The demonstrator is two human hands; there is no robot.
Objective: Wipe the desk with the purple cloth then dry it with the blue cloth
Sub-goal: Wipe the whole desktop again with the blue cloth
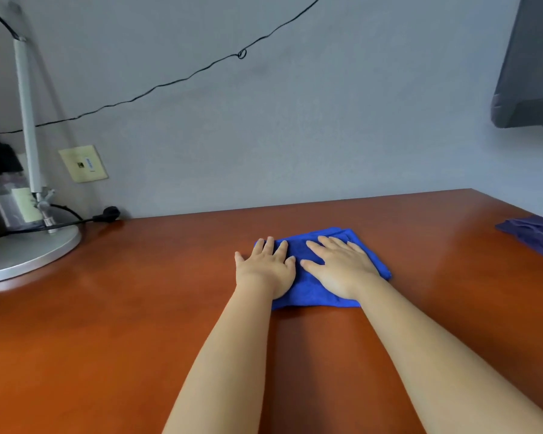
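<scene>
Blue cloth (311,289) lies folded near the middle of the desk (107,339), with both hands pressed flat on top of it. The purple cloth (533,236) sits well apart at the desk's right edge, so this looks like the drying stage.

Risks from here, as I judge them: the left hand (265,267) sits on the cloth's left edge with its thumb and part of the palm over bare wood, so a push could let the cloth slip out from under it or bunch up, leaving streaks. A long sweep to the left could carry the cloth into the lamp base (25,255) and its cable (76,219); a sweep to the right could nudge the purple cloth off the edge. Keeping the cloth folded this small also means many passes, and corners near the wall could be missed.

The left hand is open, fingers straight and slightly spread, pressing down. The right hand (339,267) is likewise flat and spread, wholly on the cloth. Neither hand grips anything.
</scene>
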